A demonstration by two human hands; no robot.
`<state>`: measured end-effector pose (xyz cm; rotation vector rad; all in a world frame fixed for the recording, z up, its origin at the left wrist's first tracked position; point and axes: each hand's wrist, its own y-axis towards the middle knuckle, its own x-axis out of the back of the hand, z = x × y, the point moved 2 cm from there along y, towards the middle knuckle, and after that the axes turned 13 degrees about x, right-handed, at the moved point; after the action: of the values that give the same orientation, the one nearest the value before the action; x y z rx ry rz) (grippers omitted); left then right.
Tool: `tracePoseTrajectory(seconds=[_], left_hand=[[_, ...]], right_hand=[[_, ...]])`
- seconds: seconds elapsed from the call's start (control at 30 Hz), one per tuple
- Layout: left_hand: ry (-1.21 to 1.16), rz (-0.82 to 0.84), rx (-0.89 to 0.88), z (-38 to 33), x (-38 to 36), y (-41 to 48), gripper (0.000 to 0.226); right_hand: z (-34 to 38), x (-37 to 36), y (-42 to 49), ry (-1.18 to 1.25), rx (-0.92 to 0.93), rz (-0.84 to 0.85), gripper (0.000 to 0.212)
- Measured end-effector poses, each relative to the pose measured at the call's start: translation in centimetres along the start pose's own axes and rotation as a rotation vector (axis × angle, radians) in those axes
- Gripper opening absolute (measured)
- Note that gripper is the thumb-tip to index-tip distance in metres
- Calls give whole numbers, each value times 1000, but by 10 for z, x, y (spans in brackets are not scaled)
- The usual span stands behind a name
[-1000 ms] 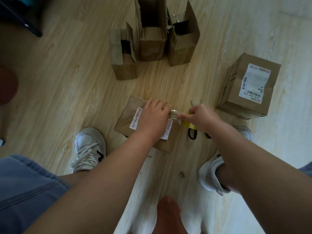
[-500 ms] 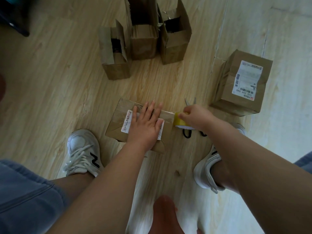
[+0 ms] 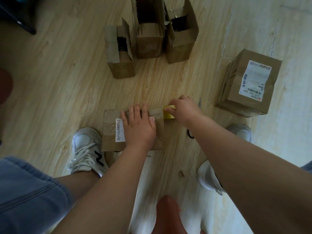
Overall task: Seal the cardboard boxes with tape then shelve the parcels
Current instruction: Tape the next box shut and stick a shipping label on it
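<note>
L hand (image 3: 139, 127) flat, fingers straight, on cardboard box (image 3: 110, 132) on floor (image 3: 67, 81) near my feet, prob. pinning the flaps. R hand (image 3: 184, 111) grips yellow tape roll (image 3: 168, 114) at box's right edge, prob. keeping tape strip (image 3: 156, 112) taut.

Indoor rm, likely home: wood-laminate floor (image 3: 59, 85), cardboard boxes (image 3: 149, 43).

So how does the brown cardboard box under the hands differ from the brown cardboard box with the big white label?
The brown cardboard box under the hands lies low and flat, pressed by the left hand; the big-label brown cardboard box stands taller, untouched. The first's label is partly covered, the second's fully visible. Both are closed.
</note>
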<state>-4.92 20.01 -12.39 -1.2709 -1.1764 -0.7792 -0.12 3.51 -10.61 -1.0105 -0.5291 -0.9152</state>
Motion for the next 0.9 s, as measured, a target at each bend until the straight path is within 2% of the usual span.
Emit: tracePoseTrajectory(seconds=[0.1,0.13,0.2,0.27,0.47,0.57,0.73,0.9], left_hand=[[-52,24,-52,-12,10,5,59],[-73,48,-97,-15,10,7,55],[-68,109,-177,-17,7,9,53],[-27,156,-190,-15,1,13,53],[-38,72,-184,-13,-7,12,67],[-70,26,-183,-11,-12,13,63],[-136,-16,-186,-10,-18,14,56],[-151,-24,-184,-10,-19,14,54]], right_hand=[[-13,-2,-8,376,-125,-159,48],[-17,-2,-13,434,-154,-238,45],[-30,-2,-23,399,-212,-379,38],[-45,-5,-34,364,-304,-424,33],[-78,-27,-52,331,-470,-234,26],[-81,-36,-53,275,-498,-187,28],[-80,-47,-49,227,-560,-194,44],[-79,-55,-49,51,-612,-130,56]])
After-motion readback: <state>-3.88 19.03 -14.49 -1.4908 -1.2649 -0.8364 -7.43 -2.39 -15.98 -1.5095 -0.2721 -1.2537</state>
